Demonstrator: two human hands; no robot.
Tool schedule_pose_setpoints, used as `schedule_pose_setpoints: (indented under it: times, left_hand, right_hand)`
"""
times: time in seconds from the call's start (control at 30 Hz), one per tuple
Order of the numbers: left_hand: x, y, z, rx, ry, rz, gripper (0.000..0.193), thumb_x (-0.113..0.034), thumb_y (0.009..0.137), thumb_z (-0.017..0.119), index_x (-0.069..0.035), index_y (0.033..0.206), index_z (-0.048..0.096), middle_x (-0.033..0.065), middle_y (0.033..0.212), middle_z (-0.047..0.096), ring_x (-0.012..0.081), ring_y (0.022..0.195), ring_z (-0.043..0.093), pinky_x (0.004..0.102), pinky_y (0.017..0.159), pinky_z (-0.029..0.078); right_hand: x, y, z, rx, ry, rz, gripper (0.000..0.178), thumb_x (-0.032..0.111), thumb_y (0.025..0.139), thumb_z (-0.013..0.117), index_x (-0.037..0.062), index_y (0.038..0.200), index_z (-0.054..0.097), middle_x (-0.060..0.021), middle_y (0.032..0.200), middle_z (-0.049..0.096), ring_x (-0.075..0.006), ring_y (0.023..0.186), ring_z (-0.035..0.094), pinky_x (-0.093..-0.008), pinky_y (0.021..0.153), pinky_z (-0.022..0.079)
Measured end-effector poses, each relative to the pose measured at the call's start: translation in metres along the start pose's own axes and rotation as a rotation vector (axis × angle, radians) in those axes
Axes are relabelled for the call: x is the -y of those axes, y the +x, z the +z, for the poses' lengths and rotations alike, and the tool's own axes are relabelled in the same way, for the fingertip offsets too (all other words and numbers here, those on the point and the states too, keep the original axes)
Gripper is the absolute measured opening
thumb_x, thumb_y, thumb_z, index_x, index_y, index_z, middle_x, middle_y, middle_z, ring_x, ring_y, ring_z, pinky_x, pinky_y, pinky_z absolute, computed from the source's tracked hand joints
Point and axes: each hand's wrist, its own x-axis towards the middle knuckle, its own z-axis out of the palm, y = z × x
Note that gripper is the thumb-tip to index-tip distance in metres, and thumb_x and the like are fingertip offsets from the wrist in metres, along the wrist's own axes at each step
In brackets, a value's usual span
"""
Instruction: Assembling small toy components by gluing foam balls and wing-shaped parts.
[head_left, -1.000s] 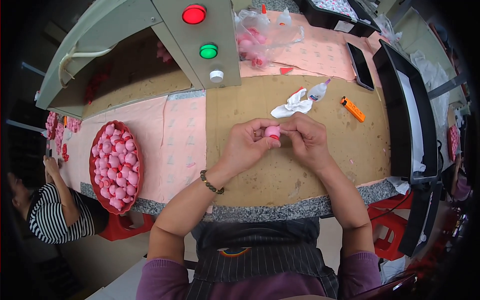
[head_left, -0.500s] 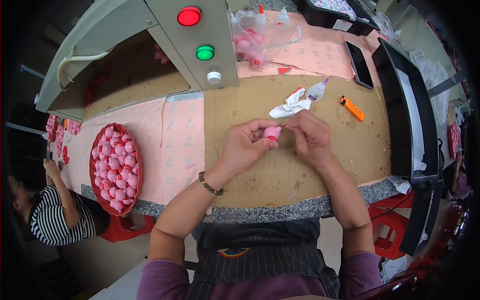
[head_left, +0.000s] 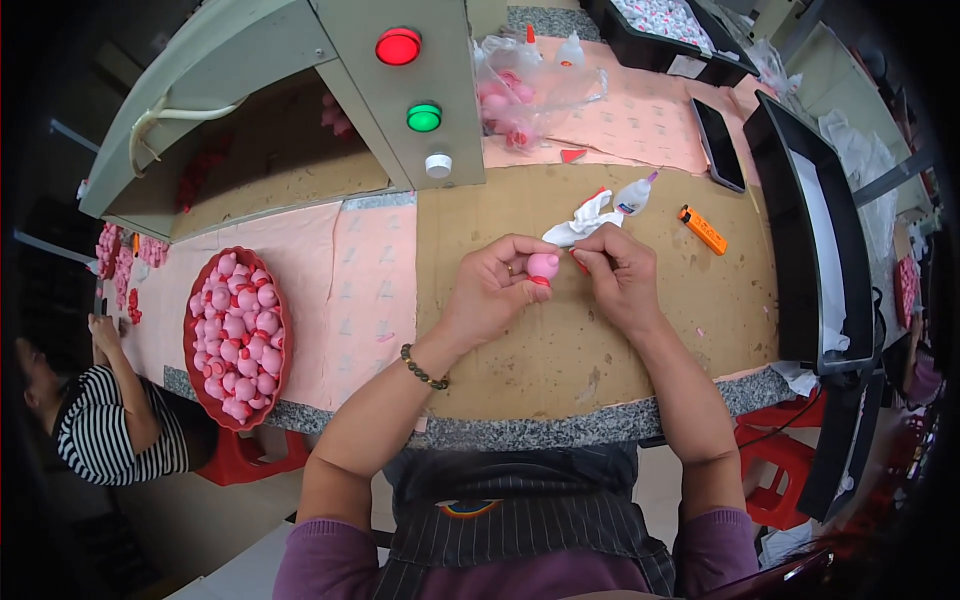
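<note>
head view: pink toy (head_left: 543,264) in my left hand (head_left: 488,292), held over the brown board (head_left: 520,375).
my left thumb and fingers are closed around the toy; my right hand (head_left: 624,275), just beside it, pinches a small red piece (head_left: 578,260). just beyond lie a crumpled white cloth (head_left: 580,226) and a glue bottle (head_left: 633,196), an orange lighter (head_left: 703,230) to their right; well to the left, a red bowl (head_left: 287,350) heaped with pink toys (head_left: 236,335).
</note>
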Motion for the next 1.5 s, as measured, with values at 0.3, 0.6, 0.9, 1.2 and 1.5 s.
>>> schedule_pose_setpoints:
  times: [0.3,0.6,0.9,1.2,1.5]
  left_hand:
    - [0.006,-0.006,-0.005,-0.138,0.04,0.172,0.027,-0.001,0.078,0.064,-0.001,0.104,0.056,0.0007,0.094,0.057,0.0048,0.084,0.053,0.0196,0.072,0.047]
    - [-0.097,-0.076,-0.016,-0.402,0.552,0.332,0.025,-0.006,0.077,0.064,0.001,0.101,0.064,0.0065,0.088,0.064,0.006,0.079,0.057,0.02,0.068,0.049]
    - [-0.174,-0.153,-0.148,-0.905,1.162,0.452,0.034,0.003,0.069,0.052,0.001,0.101,0.064,0.0124,0.094,0.064,0.0185,0.082,0.061,0.0263,0.071,0.048]
    - [-0.184,-0.107,-0.186,-0.604,1.834,-0.016,0.023,-0.009,0.071,0.059,0.002,0.091,0.066,0.0207,0.093,0.062,0.0362,0.089,0.057,0.0405,0.081,0.047]
    - [-0.135,0.05,-0.207,-0.67,1.546,0.037,0.028,-0.021,0.075,0.058,-0.005,0.097,0.063,0.0183,0.1,0.062,0.0349,0.091,0.06,0.0422,0.076,0.051]
  right_hand:
    - [-0.004,-0.005,0.011,0.038,-0.013,0.121,0.003,0.0,0.082,0.059,-0.003,0.081,0.06,-0.002,0.072,0.057,-0.0077,0.066,0.051,-0.0209,0.06,0.041]
    - [-0.003,-0.008,0.01,0.107,0.186,0.128,0.005,-0.006,0.084,0.053,-0.0019,0.08,0.054,0.0007,0.072,0.049,-0.0054,0.062,0.044,-0.0179,0.058,0.035]
    - [0.002,-0.002,0.009,0.098,0.075,0.105,0.007,-0.004,0.081,0.055,0.0,0.076,0.055,0.0007,0.066,0.05,-0.0057,0.06,0.044,-0.0194,0.055,0.035]
    - [-0.003,-0.006,0.011,0.051,0.089,0.124,0.008,-0.006,0.077,0.058,-0.0006,0.074,0.055,0.0012,0.066,0.051,-0.0048,0.059,0.046,-0.0193,0.054,0.037]
    - [-0.004,-0.006,0.013,0.104,-0.026,0.036,0.006,-0.005,0.078,0.058,0.0006,0.076,0.056,0.0013,0.066,0.052,-0.0047,0.059,0.046,-0.0191,0.054,0.037]
